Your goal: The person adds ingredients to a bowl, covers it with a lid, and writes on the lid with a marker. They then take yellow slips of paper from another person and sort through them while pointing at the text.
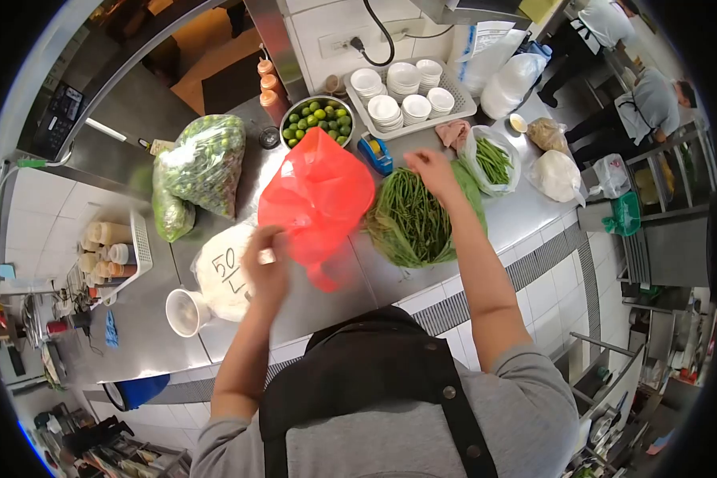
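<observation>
My left hand (268, 267) is slightly smeared by motion, its curled fingertips right at the left edge of a red plastic bag (315, 195). The puffed-up bag overlaps the rim of the lime bowl in this view. Below that hand lies a filled clear bag marked "50 L" (223, 271). My right hand (432, 170) has its fingers pinched together over the far edge of an open green bag (386, 247) full of long green beans (414, 215). I cannot tell what is in the pinch. Just left of it stands a blue tape dispenser (376, 153).
Behind are a metal bowl of limes (317, 119), a tray (458, 107) of stacked white cups and orange squeeze bottles (272, 99). Bagged greens (203, 163) lie left, a white tub (187, 312) nearer. Smaller beans (494, 159) sit right. Two people (649, 111) stand far right.
</observation>
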A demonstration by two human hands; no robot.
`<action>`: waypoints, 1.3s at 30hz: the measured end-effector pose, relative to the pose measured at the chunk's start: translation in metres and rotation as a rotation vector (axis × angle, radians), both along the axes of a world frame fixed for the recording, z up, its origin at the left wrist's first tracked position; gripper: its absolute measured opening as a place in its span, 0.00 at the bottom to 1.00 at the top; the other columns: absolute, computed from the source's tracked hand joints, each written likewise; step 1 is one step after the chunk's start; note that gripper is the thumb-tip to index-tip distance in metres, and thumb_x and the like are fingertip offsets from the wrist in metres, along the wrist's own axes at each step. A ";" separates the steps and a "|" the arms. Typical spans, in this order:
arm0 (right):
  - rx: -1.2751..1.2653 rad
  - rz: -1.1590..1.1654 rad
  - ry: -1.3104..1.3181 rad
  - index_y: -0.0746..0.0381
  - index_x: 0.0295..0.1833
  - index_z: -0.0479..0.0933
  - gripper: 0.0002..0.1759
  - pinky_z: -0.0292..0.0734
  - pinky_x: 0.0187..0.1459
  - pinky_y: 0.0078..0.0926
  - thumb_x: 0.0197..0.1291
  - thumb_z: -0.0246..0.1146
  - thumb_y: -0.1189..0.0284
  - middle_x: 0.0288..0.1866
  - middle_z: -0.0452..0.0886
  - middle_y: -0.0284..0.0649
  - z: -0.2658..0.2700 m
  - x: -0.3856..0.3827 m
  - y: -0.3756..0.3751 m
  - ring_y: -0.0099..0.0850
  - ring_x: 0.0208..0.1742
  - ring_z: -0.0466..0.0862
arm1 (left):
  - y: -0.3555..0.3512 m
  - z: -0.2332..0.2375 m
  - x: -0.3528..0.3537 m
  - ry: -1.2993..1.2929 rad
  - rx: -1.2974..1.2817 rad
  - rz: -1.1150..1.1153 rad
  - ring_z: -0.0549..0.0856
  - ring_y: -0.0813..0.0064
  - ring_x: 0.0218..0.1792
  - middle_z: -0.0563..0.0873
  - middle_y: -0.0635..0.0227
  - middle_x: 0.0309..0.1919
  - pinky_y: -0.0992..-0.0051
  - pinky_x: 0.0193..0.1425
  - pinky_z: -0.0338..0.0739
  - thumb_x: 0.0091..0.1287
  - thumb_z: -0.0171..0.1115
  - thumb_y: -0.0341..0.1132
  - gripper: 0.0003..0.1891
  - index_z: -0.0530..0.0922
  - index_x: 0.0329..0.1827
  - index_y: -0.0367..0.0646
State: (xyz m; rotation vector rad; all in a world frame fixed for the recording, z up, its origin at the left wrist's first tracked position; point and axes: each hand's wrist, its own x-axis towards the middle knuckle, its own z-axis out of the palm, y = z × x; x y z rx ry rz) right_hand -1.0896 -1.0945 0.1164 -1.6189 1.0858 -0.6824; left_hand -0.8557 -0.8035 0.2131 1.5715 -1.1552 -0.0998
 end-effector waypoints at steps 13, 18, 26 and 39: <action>0.232 0.273 0.184 0.70 0.29 0.83 0.20 0.77 0.28 0.38 0.59 0.71 0.61 0.25 0.85 0.50 -0.142 0.064 -0.092 0.36 0.24 0.84 | -0.240 -0.161 -0.113 1.669 0.066 -0.190 0.82 0.70 0.43 0.82 0.64 0.41 0.70 0.50 0.79 0.75 0.56 0.39 0.08 0.73 0.52 0.48; 0.404 0.107 0.195 0.66 0.32 0.83 0.12 0.73 0.23 0.31 0.65 0.67 0.69 0.24 0.83 0.38 -0.068 0.069 -0.062 0.30 0.22 0.81 | -0.266 -0.186 -0.106 1.818 0.130 -0.104 0.81 0.71 0.40 0.81 0.66 0.40 0.70 0.48 0.79 0.77 0.54 0.48 0.12 0.75 0.46 0.50; 0.260 0.169 -0.159 0.66 0.32 0.81 0.09 0.73 0.50 0.24 0.62 0.70 0.73 0.45 0.83 0.40 -0.008 -0.015 -0.008 0.26 0.47 0.80 | -0.276 -0.156 -0.105 1.727 0.257 0.238 0.79 0.75 0.29 0.80 0.69 0.32 0.77 0.29 0.78 0.76 0.51 0.61 0.24 0.76 0.45 0.47; 0.532 0.421 -0.158 0.66 0.31 0.86 0.05 0.71 0.41 0.21 0.47 0.75 0.79 0.40 0.77 0.38 0.099 -0.219 0.094 0.25 0.40 0.77 | -0.296 -0.210 -0.113 1.306 0.434 0.349 0.78 0.68 0.15 0.80 0.59 0.21 0.70 0.16 0.68 0.67 0.61 0.28 0.07 0.74 0.32 0.36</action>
